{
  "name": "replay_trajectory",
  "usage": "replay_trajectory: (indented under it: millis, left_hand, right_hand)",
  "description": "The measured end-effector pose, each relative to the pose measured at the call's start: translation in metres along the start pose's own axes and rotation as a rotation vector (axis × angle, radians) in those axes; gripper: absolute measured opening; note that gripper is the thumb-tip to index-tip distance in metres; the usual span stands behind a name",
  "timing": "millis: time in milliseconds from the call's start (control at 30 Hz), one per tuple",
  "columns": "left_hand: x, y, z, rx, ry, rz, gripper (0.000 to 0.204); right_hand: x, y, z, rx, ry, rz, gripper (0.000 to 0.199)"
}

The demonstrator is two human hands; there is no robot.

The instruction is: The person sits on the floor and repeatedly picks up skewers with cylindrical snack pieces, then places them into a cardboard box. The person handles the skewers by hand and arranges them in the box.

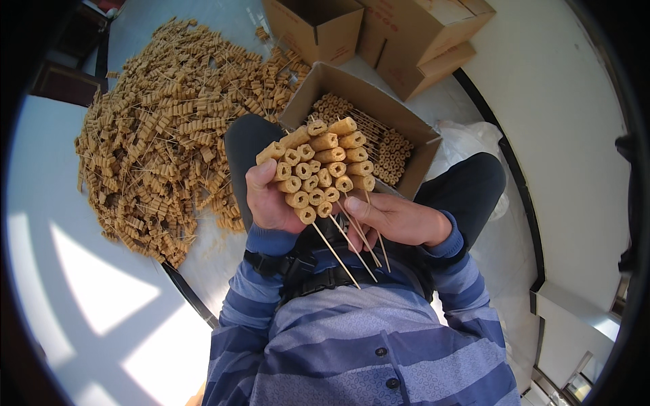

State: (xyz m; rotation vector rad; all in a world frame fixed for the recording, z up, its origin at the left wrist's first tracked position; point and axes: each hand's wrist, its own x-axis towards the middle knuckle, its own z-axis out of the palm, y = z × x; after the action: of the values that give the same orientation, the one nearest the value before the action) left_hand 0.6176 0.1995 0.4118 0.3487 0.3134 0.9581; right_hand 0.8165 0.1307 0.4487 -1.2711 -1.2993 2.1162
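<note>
Between my two hands, above my lap, is a bunch of skewers [317, 166] threaded with short, golden-brown hollow rolls. My left hand [268, 201] is closed round the left side of the bunch, thumb on top of the rolls. At its lower right, my right hand [398, 220] grips the bunch near the bare sticks, thumb lying along them. Several thin wooden stick ends point down toward my waist. Just beyond the bunch stands an open cardboard box [425, 152] holding rows of the same skewers, laid with rolls at both sides.
A large heap of loose skewers [162, 135] covers the floor to the left. More cardboard boxes [406, 40] stand at the back. Clear plastic sheeting [467, 139] lies right of the open box, beside my knee. A white wall [569, 135] rises on the right.
</note>
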Motion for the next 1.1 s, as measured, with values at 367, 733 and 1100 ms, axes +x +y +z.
replay_trajectory:
  millis: [367, 733, 1100]
  left_hand:
    - [0.012, -0.012, 0.006, 0.116, -0.099, -0.041, 0.099]
    - [0.025, -0.019, 0.01, -0.036, -0.193, -0.147, 0.101]
    - [0.028, -0.017, -0.015, 0.002, 0.042, -0.028, 0.089]
  right_hand:
    - [-0.001, -0.012, -0.033, -0.097, -0.329, 0.058, 0.067]
    - [0.012, 0.002, -0.043, 0.222, -0.594, 0.029, 0.064]
    - [-0.005, 0.002, -0.02, -0.278, 0.365, -0.189, 0.076]
